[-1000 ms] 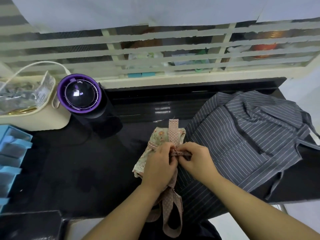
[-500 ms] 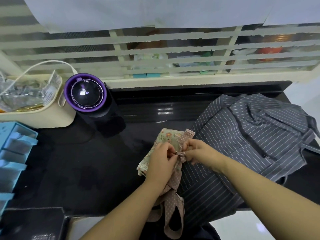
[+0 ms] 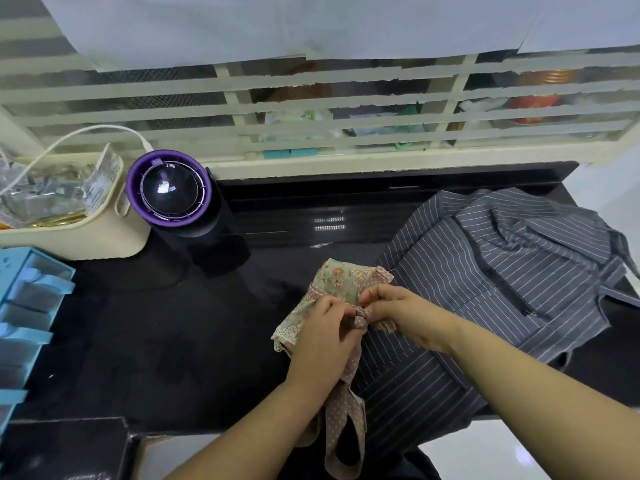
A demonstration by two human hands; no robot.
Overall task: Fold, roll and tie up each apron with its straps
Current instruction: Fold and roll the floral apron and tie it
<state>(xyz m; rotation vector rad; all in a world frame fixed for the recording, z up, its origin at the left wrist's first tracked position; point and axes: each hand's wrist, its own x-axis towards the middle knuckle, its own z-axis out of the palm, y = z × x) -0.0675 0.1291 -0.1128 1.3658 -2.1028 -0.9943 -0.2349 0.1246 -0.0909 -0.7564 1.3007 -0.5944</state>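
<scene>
Entry: head view, two aprons on the black worktop (image 3: 173,341).

Floral apron (image 3: 341,284): already folded and rolled into a short, fat bundle. It lies near the middle of the worktop, with its right end touching the edge of the striped apron (image 3: 502,271). A band of dotted strap (image 3: 341,410) goes round the bundle's middle. The loose remainder hangs in a loop over the front edge of the worktop, towards the person.

Hands: both are closed on the strap at the bundle's near side. The left hand (image 3: 322,344) has its fingers curled and pinches the strap just left of a small knot (image 3: 360,315). The right hand (image 3: 405,313) pinches the strap piece just right of the knot, its fingertips touching the bundle. I cannot tell whether the knot is single or doubled, or how tight it is.

Striped apron: spread out and rumpled, covering the right part of the worktop. Its near edge drapes over the front. No fold, no roll, and its straps lie loose at the right side.

Judgement on progress: the fold and roll of the first apron are done, and its tie is in the closing stage. The knot needs pulling snug, and the long hanging loop may need tucking or a second wrap. The second apron is untouched, so its whole sequence remains. Roughly under half of the task is complete.

Other items: a purple-rimmed appliance (image 3: 168,188) and a cream basket (image 3: 86,237) stand at the back left, well apart from the work.
</scene>
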